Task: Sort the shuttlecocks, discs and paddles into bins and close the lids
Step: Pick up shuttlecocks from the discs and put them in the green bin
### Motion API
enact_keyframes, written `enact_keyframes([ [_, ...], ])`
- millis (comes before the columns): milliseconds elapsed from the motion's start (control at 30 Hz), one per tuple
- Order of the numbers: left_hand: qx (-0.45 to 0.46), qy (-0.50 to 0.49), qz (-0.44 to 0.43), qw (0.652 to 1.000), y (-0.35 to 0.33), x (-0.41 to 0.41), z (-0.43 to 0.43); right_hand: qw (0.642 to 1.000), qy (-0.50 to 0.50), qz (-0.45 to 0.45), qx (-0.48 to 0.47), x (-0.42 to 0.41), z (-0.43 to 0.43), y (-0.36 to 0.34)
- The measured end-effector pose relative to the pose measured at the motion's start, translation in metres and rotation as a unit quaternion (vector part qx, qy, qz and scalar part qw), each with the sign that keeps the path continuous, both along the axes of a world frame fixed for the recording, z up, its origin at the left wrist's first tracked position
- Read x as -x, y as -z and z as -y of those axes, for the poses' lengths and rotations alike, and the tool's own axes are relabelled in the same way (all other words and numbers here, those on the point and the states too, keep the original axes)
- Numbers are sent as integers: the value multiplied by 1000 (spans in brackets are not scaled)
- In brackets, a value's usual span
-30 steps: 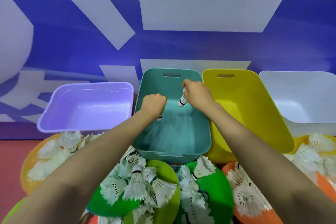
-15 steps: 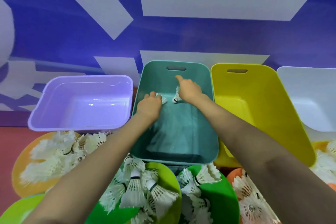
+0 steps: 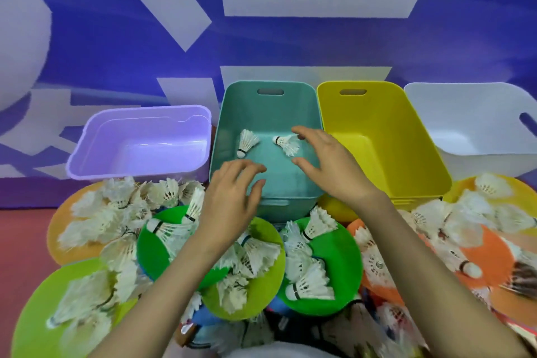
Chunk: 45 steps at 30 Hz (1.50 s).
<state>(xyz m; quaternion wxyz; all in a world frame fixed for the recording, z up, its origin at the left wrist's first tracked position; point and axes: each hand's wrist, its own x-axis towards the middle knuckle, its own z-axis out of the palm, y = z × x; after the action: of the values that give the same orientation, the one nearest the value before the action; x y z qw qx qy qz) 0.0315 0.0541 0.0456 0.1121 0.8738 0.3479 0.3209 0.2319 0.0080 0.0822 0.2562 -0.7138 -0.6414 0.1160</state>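
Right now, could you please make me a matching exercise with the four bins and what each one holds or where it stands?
Column one:
1. purple bin
2. teal bin
3. yellow bin
4. white bin

Column two:
a. holds two shuttlecocks
b. rightmost, cut by the picture edge
c. leftmost in the row
d. between teal and white

Pairs: 1-c, 2-a, 3-d, 4-b.

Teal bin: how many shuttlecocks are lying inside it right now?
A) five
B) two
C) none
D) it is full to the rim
B: on the floor of the teal bin lies one shuttlecock and, apart from it, a second shuttlecock. The left hand and right hand above the bin hold nothing.
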Motion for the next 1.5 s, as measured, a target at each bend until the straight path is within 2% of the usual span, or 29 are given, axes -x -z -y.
enact_keyframes([
  [100, 20, 58, -23, 998, 12, 15, 30, 994, -4, -92, -64, 11, 52, 5],
  [200, 60, 75, -84, 992, 31, 23, 46, 990, 2, -100, -99, 17, 88, 25],
  [267, 83, 65, -132, 986, 44, 26, 55, 995, 8, -88, -41, 19, 105, 40],
  [333, 96, 40, -171, 980, 53, 26, 64, 993, 15, -71, 95, 19, 117, 51],
  [400, 100, 7, -216, 971, 60, 25, 70, 973, 10, -61, 222, 19, 128, 60],
  [467, 104, -16, -252, 962, 65, 24, 73, 959, -4, -71, 273, 24, 137, 67],
  [600, 108, -48, -279, 953, 69, 20, 79, 952, -12, -51, 302, 38, 146, 77],
  [700, 86, -78, -282, 952, 69, 17, 78, 957, -3, -30, 287, 46, 147, 82],
  [767, 62, -90, -251, 962, 66, 17, 77, 961, 8, -45, 272, 48, 148, 83],
  [833, 34, -93, -179, 979, 58, 20, 77, 963, 15, -72, 257, 46, 149, 80],
  [933, 41, -84, -47, 995, 43, 22, 80, 974, 18, -87, 209, 40, 149, 66],
  [1033, 52, -79, 82, 992, 23, 20, 80, 988, 30, -71, 132, 30, 147, 44],
  [1133, 36, -83, 151, 984, 4, 12, 69, 996, 48, -69, 42, 22, 140, 16],
  [1233, 32, -81, 149, 985, -8, 3, 47, 998, 41, -55, -3, 17, 123, -8],
  [1333, 20, -84, 105, 991, -12, -7, 18, 999, 34, -17, -38, 15, 96, -28],
  [1433, 36, -98, 26, 994, -16, -17, -16, 997, 43, 18, -64, 11, 63, -40],
  [1500, 58, -118, -58, 990, -18, -24, -37, 997, 49, 43, -52, 7, 40, -40],
])
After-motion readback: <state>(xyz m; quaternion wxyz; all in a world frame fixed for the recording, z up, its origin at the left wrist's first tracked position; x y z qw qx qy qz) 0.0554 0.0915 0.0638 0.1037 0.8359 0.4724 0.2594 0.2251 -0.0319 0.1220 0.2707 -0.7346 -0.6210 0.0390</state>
